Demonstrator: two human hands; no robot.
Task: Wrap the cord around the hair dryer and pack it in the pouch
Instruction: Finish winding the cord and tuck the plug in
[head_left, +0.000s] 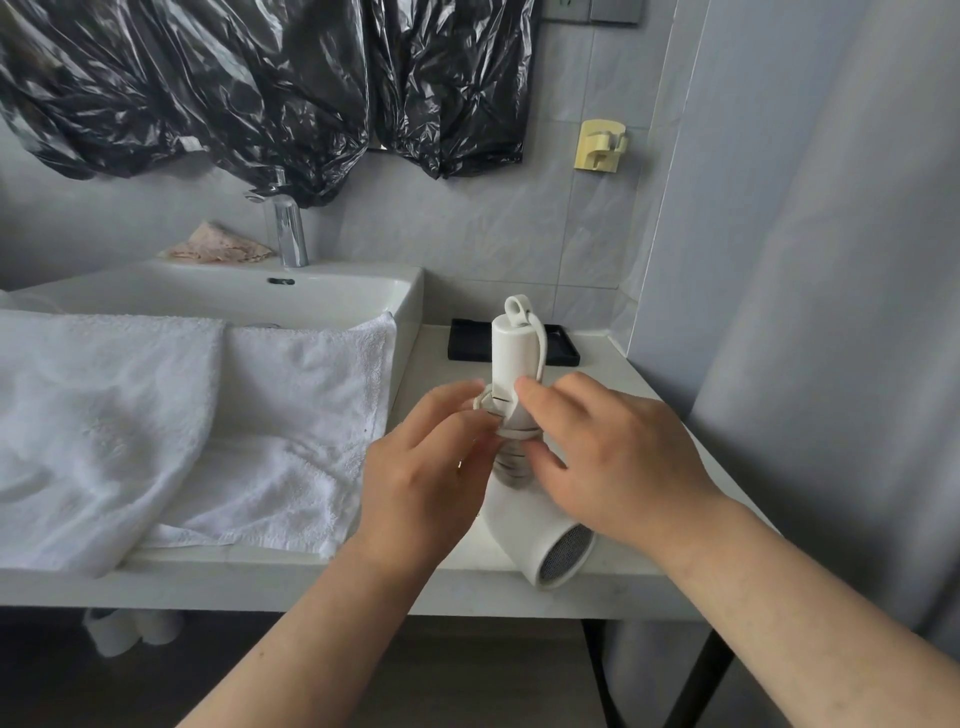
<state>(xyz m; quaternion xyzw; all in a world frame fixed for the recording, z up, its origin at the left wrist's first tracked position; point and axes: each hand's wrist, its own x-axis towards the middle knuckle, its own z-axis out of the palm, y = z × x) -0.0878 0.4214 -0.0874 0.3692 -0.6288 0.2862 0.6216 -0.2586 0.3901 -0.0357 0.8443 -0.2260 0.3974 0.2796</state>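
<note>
White hair dryer (511, 364), handle up, white cord (511, 457) coiled round it.

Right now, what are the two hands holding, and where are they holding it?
Both hands hold the white hair dryer at its handle: left hand pinching the wrapped cord, right hand steadying the other side.

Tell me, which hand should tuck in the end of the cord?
Probably the left hand. Its fingertips already pinch the loose cord beside the hair dryer handle, while the right hand steadies the wrapped handle, so it seems best left holding.
</note>
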